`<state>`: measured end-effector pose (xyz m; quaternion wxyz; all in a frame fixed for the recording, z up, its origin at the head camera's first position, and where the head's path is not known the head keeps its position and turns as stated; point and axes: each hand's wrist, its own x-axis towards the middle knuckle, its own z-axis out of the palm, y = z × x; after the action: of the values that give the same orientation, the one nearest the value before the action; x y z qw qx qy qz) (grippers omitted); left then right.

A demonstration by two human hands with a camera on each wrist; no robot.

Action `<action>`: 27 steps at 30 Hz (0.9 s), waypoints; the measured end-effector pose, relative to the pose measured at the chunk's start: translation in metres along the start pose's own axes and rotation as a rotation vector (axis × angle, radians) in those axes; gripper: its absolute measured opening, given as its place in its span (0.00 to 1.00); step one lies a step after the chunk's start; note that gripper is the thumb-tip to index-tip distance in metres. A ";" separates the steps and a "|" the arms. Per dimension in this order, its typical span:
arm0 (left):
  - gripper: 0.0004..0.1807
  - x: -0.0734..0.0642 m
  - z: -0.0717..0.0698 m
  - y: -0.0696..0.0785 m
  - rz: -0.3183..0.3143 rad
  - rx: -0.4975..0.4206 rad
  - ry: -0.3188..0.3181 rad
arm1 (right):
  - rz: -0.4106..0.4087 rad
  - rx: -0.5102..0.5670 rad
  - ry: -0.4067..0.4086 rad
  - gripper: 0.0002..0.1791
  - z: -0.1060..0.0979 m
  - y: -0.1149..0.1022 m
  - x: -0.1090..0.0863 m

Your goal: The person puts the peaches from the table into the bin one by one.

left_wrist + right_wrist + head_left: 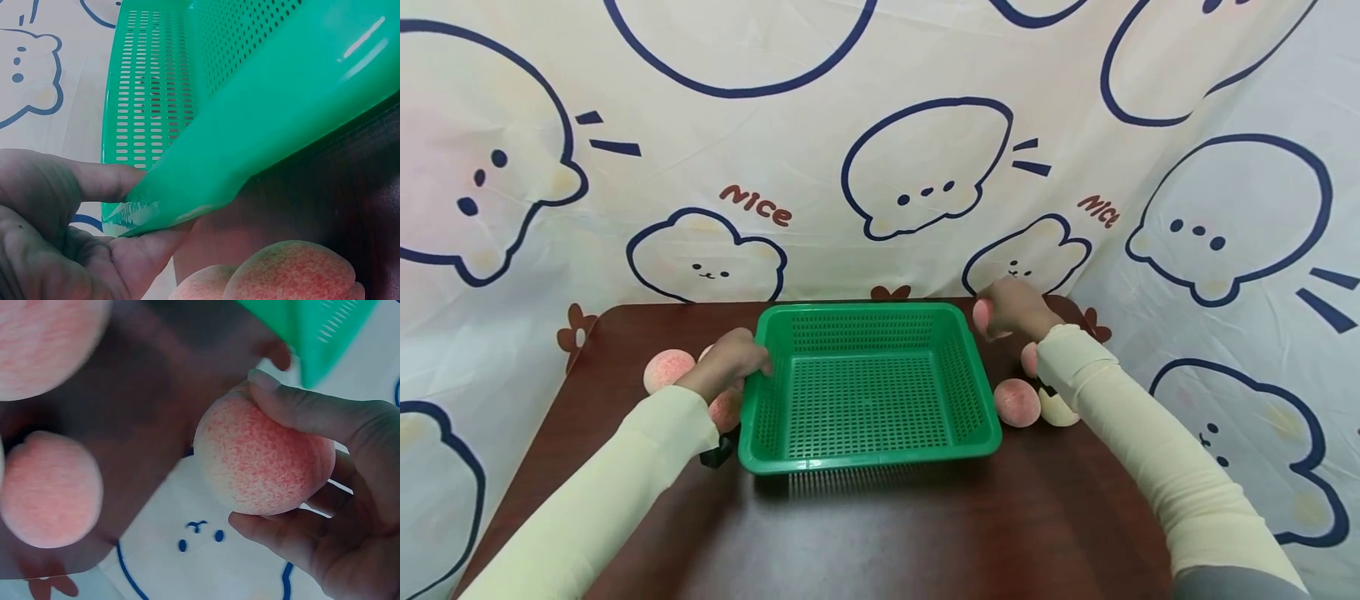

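Observation:
A green plastic basket (pixel 868 462) with slotted walls stands mid-table, its inside bare. My left hand (pixel 733 362) pinches its left rim, thumb on the inner side and fingers beneath, as the left wrist view shows. Beyond the basket's right side, my right hand (pixel 1018 308) grips a pink peach (pixel 265 456) between thumb and fingers, held up near the table's back right corner. Beside the left hand lie several peaches, among them a pale pink peach (pixel 668 370) and a redder peach (pixel 726 410).
Right of the basket rest a pink peach (pixel 1017 402), a cream-coloured peach (pixel 1057 408) and another peach (pixel 1029 359) partly behind the right sleeve. A patterned cloth (pixel 820 250) hangs close behind the brown table (pixel 880 542) and along both sides.

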<state>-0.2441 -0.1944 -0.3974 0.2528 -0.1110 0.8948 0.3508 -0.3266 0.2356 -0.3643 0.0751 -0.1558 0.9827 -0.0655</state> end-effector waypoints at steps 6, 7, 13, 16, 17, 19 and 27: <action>0.20 0.002 -0.001 0.000 0.001 0.024 0.004 | -0.037 0.037 0.067 0.15 -0.021 -0.018 0.003; 0.20 0.002 -0.001 0.000 0.001 0.027 0.004 | -0.042 0.036 0.070 0.16 -0.025 -0.022 0.003; 0.21 0.002 0.001 0.002 -0.004 0.002 -0.006 | -0.069 0.000 0.078 0.23 -0.040 -0.045 0.007; 0.20 0.002 0.001 0.004 0.002 0.007 -0.009 | -0.072 0.014 0.069 0.22 -0.045 -0.057 0.009; 0.20 0.001 0.002 0.005 0.002 0.005 -0.011 | -0.075 0.021 0.070 0.22 -0.046 -0.061 0.010; 0.20 0.000 0.002 0.006 0.008 0.004 -0.013 | -0.088 0.030 0.070 0.21 -0.049 -0.069 0.010; 0.22 -0.001 0.000 0.005 -0.004 -0.013 -0.017 | -0.130 0.028 0.059 0.20 -0.057 -0.096 0.014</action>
<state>-0.2451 -0.1908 -0.3936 0.2603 -0.1116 0.8900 0.3572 -0.3206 0.1471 -0.2959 0.0440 -0.2162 0.9714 -0.0883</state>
